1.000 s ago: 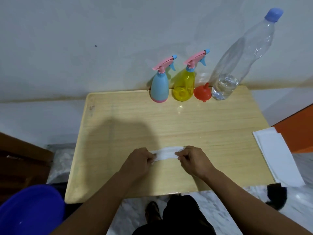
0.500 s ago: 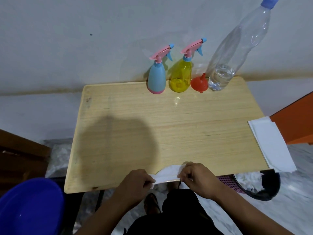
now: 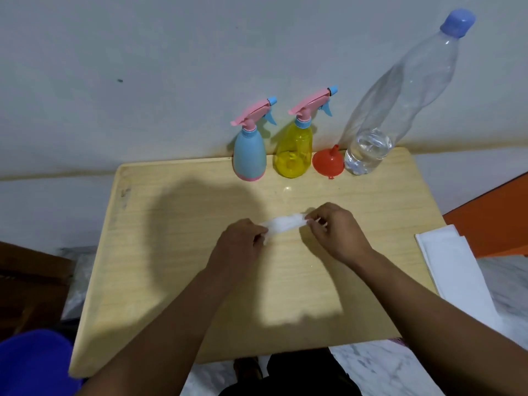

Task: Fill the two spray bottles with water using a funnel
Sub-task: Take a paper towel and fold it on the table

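On the wooden table [image 3: 177,252], both hands have carried the white tissue [image 3: 283,222] from the near edge toward the middle; left hand [image 3: 238,241] and right hand [image 3: 333,230] each pinch an end. Behind the tissue, against the wall, stand the blue spray bottle [image 3: 250,155], yellow spray bottle [image 3: 293,151], red funnel [image 3: 328,162] and water bottle [image 3: 394,104].

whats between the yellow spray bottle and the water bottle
The red funnel, mouth down on the table, between the yellow spray bottle and the water bottle, in the head view.

Blue spray bottle [image 3: 249,157], yellow one [image 3: 293,152] (capped), red funnel [image 3: 328,163] inverted beside.
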